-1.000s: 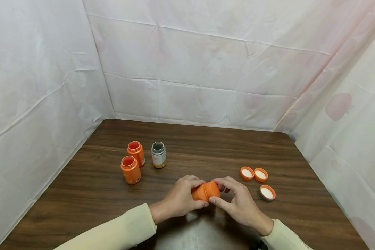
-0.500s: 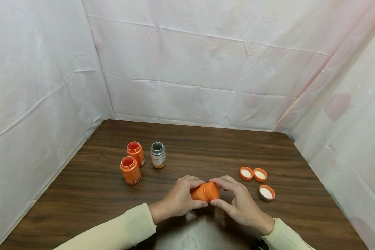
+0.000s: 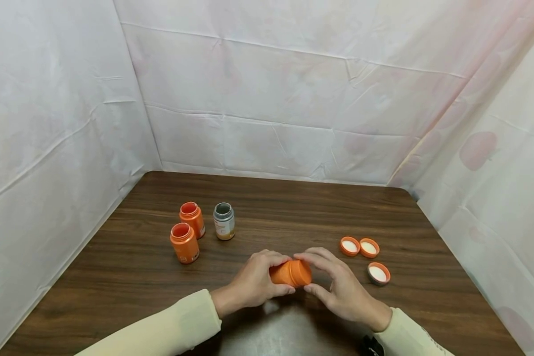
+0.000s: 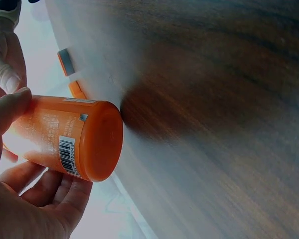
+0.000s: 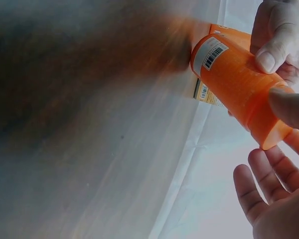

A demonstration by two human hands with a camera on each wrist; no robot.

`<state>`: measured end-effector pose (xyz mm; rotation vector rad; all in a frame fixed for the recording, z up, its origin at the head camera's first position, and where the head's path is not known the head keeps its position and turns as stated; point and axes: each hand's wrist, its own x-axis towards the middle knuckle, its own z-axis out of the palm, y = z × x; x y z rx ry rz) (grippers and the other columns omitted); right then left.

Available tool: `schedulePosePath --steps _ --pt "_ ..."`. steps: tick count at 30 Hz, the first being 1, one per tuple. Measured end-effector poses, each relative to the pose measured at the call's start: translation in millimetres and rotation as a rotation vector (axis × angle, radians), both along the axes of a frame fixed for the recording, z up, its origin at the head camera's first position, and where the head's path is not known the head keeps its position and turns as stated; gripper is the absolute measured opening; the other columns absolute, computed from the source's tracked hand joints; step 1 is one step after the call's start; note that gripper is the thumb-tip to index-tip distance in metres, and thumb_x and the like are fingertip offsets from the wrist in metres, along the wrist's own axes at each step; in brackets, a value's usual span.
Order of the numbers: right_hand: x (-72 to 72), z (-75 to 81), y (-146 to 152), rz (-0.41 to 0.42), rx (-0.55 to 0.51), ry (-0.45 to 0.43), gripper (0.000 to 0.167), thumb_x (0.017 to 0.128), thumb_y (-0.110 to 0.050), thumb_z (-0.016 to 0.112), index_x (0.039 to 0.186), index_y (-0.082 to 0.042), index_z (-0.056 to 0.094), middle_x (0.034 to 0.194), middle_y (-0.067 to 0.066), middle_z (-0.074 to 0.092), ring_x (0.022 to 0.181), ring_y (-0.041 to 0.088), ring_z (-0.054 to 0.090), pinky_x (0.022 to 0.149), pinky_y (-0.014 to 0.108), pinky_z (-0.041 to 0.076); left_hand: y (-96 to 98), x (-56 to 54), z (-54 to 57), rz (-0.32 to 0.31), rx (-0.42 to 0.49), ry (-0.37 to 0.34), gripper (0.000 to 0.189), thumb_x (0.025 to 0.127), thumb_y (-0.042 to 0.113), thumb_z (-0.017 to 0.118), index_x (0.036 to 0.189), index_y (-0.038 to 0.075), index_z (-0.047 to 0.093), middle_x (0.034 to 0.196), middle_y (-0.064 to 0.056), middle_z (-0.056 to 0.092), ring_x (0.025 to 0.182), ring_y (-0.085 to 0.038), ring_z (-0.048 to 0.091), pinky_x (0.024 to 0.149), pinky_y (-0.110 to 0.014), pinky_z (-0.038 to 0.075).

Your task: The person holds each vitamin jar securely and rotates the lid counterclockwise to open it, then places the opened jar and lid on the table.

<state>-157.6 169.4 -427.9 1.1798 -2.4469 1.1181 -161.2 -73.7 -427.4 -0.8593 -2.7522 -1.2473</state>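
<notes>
An orange plastic bottle (image 3: 281, 273) with its orange cap (image 3: 302, 273) on lies tilted above the table, cap end to the right. My left hand (image 3: 254, 281) grips the bottle's body, thumb on the near side and fingers on the far side. Around the cap, my right hand (image 3: 344, 289) has its thumb and forefinger on opposite sides. In the right wrist view its other fingers are spread near the cap's end. A barcode label shows on the bottle (image 4: 55, 132) in the left wrist view. The bottle's mouth is hidden under the cap.
Two uncapped orange bottles, a front one (image 3: 185, 247) and a rear one (image 3: 195, 222), stand left beside an uncapped grey bottle (image 3: 224, 226). At right lie two orange caps (image 3: 349, 246) (image 3: 369, 248) and a grey cap (image 3: 378, 274), white insides up. Cloth walls (image 3: 267, 99) surround the dark wooden table (image 3: 285, 207).
My right forefinger has shifted leftward over the far side of the cap, and the thumb has slid slightly right. My left hand keeps its grip on the bottle. The view has shifted slightly.
</notes>
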Motion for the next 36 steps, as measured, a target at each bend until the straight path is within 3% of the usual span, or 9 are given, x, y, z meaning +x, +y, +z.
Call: schedulePosePath --steps 6,10,14,18,24,36 --pt "0.0 1.4 -1.4 -0.001 0.018 0.037 0.079 0.074 0.008 0.087 0.142 -0.022 0.060 0.137 -0.006 0.055 0.126 0.015 0.054 0.105 0.024 0.042 -1.9 0.5 0.2 -0.007 0.011 -0.014 0.053 0.080 0.029 0.091 0.128 0.017 0.073 0.117 0.007 0.072 0.100 -0.007 0.061 0.084 -0.027 0.051" --pt "0.0 1.1 -1.5 -0.004 0.002 0.034 0.082 0.074 0.000 0.090 0.145 -0.022 0.056 0.138 -0.004 0.056 0.126 0.015 0.055 0.105 0.022 0.042 -1.9 0.2 -1.4 0.000 0.025 -0.021 0.052 0.080 0.028 0.091 0.127 0.016 0.073 0.114 0.005 0.072 0.097 -0.008 0.061 0.082 -0.027 0.051" --pt "0.9 1.1 -1.7 -0.054 -0.024 0.022 0.074 0.080 -0.017 0.091 0.145 -0.023 0.055 0.133 -0.003 0.060 0.119 0.015 0.059 0.096 0.026 0.050 -1.9 -0.3 -2.6 0.011 0.044 -0.023 0.050 0.080 0.027 0.091 0.124 0.015 0.073 0.109 0.005 0.072 0.094 -0.008 0.061 0.080 -0.027 0.051" --pt "2.0 0.9 -2.9 -0.130 -0.030 0.007 0.057 0.086 -0.032 0.085 0.137 -0.020 0.061 0.118 -0.009 0.064 0.102 0.013 0.061 0.081 0.031 0.053 -2.2 -0.5 -2.4 0.012 0.047 -0.015 0.049 0.079 0.027 0.091 0.124 0.016 0.074 0.108 0.006 0.072 0.093 -0.008 0.060 0.080 -0.026 0.050" --pt "1.9 -1.0 -5.3 -0.195 -0.027 -0.007 0.049 0.085 -0.036 0.086 0.126 -0.017 0.066 0.097 -0.012 0.060 0.085 0.008 0.055 0.070 0.030 0.050 -2.0 0.0 -1.6 0.014 0.042 -0.021 0.049 0.079 0.028 0.091 0.124 0.017 0.074 0.108 0.008 0.071 0.093 -0.007 0.059 0.079 -0.025 0.049" --pt "3.1 -1.4 -9.8 -0.239 -0.024 -0.085 0.041 0.084 -0.038 0.086 0.115 -0.017 0.069 0.085 -0.013 0.064 0.072 0.018 0.061 0.062 0.031 0.051 -0.9 0.4 -3.5 0.017 0.033 -0.028 0.047 0.079 0.028 0.091 0.122 0.021 0.075 0.107 0.010 0.071 0.089 -0.004 0.060 0.076 -0.024 0.049"
